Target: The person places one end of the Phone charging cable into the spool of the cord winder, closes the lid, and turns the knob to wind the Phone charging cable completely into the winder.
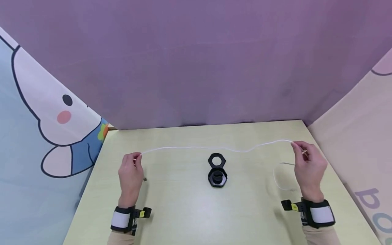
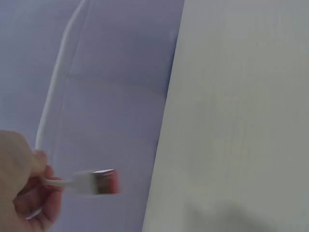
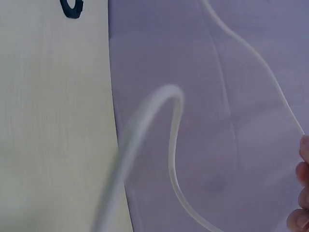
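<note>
A white cable is stretched between both hands above the table, sagging slightly. My left hand pinches it close to one end. In the left wrist view, a white plug with a metal tip, blurred and reddish at its end, sticks out from that hand. On the right, my right hand pinches the cable further along. Its loose length curves down in a loop beside that hand, and the cable bend is close to the right wrist camera. A black hexagonal holder with a ring-shaped flap lies between the hands.
The pale wooden table ends at a purple curtain along the back. Printed cloth panels stand to the left and right. Both wrists wear black straps with small cameras.
</note>
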`<action>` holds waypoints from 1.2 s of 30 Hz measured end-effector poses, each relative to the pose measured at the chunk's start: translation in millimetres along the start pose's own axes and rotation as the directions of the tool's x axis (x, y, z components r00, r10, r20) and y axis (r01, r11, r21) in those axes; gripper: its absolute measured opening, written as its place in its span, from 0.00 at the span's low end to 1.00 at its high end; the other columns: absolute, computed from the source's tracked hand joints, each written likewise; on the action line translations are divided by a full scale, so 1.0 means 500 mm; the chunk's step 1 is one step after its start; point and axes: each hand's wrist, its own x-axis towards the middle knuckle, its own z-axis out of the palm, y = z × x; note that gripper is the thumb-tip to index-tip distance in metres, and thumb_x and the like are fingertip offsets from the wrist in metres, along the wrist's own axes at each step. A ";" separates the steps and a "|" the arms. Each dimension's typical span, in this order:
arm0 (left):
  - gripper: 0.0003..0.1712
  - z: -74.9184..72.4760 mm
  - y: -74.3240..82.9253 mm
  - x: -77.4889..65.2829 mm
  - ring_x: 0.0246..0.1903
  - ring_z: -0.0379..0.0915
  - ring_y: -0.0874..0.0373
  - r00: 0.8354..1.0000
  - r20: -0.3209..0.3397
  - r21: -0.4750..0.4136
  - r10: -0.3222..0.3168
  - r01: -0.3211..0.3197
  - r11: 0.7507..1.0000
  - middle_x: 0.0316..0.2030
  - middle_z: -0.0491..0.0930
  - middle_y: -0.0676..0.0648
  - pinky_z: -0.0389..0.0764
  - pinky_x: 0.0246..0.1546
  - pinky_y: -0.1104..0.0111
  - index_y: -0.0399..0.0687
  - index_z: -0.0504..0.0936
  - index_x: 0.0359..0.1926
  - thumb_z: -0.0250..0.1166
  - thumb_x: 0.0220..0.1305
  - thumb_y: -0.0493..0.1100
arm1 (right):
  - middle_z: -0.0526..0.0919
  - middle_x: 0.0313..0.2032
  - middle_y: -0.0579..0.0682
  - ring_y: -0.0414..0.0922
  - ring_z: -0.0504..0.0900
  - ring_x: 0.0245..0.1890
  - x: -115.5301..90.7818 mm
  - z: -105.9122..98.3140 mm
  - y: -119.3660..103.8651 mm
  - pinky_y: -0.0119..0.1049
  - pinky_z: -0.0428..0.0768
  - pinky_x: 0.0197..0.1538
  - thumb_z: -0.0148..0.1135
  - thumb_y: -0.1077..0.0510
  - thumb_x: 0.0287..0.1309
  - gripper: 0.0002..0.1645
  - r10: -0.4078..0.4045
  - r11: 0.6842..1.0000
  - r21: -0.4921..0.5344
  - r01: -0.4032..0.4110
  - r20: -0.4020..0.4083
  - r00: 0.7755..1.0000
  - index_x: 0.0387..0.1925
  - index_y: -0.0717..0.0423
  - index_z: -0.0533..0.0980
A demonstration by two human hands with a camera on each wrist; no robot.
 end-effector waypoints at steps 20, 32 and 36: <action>0.06 0.039 0.006 -0.044 0.25 0.78 0.51 0.880 0.464 0.145 -0.103 0.039 0.989 0.37 0.85 0.38 0.79 0.24 0.62 0.32 0.85 0.42 0.67 0.65 0.32 | 0.82 0.26 0.54 0.34 0.63 0.22 -0.040 0.072 -0.092 0.21 0.60 0.28 0.74 0.73 0.51 0.11 -0.211 0.964 0.197 0.176 0.172 0.962 0.38 0.67 0.85; 0.09 0.064 0.011 -0.077 0.29 0.81 0.47 0.841 0.529 0.177 -0.113 0.022 0.984 0.33 0.82 0.40 0.83 0.26 0.59 0.33 0.85 0.43 0.70 0.61 0.31 | 0.83 0.27 0.52 0.39 0.67 0.21 -0.065 0.111 -0.133 0.26 0.65 0.24 0.68 0.54 0.67 0.15 -0.252 0.936 0.295 0.190 0.190 0.949 0.38 0.65 0.84; 0.10 0.063 0.013 -0.082 0.31 0.81 0.46 0.838 0.534 0.182 -0.114 0.017 0.983 0.34 0.81 0.40 0.83 0.28 0.57 0.33 0.85 0.43 0.71 0.61 0.31 | 0.84 0.27 0.52 0.39 0.68 0.20 -0.070 0.119 -0.143 0.26 0.65 0.24 0.64 0.47 0.70 0.21 -0.262 0.930 0.312 0.193 0.195 0.945 0.37 0.65 0.84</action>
